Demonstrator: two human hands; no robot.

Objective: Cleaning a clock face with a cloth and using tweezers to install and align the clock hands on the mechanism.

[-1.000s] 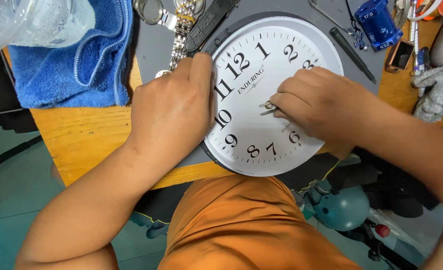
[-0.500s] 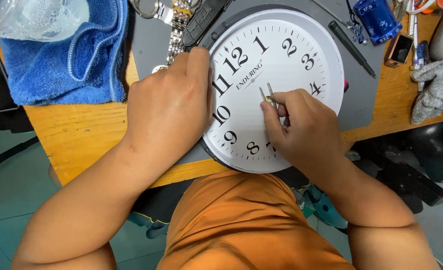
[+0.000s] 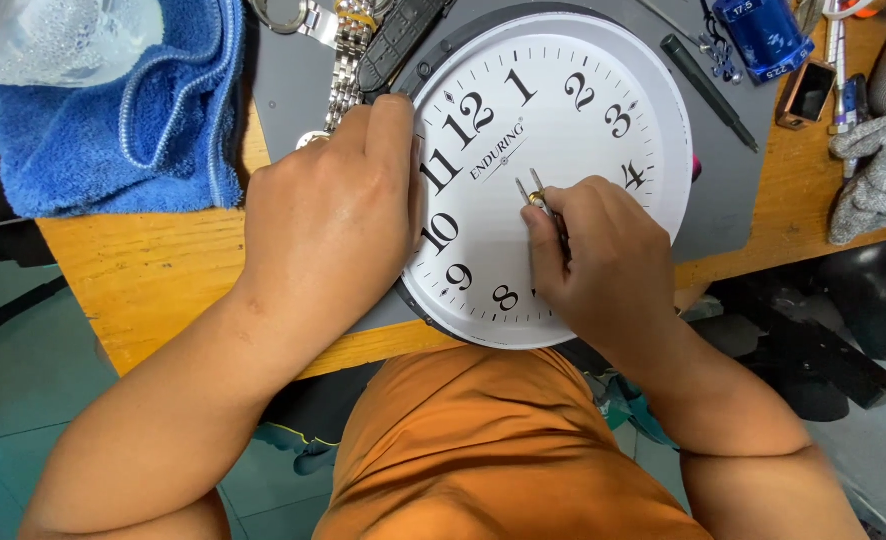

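On clock face (image 3: 563, 110), right hand (image 3: 603, 265) gripping tweezers (image 3: 535, 192)

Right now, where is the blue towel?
In the head view, the blue towel lies at the upper left on the wooden table, left of the left hand and the wall clock.

Left hand (image 3: 338, 215) lies palm down, fingers curled and pressed flat, forearm running down to the lower left; right hand (image 3: 608, 265) is closed in a pinch, fingertips (image 3: 535, 215) pointing up, forearm bent toward lower right.
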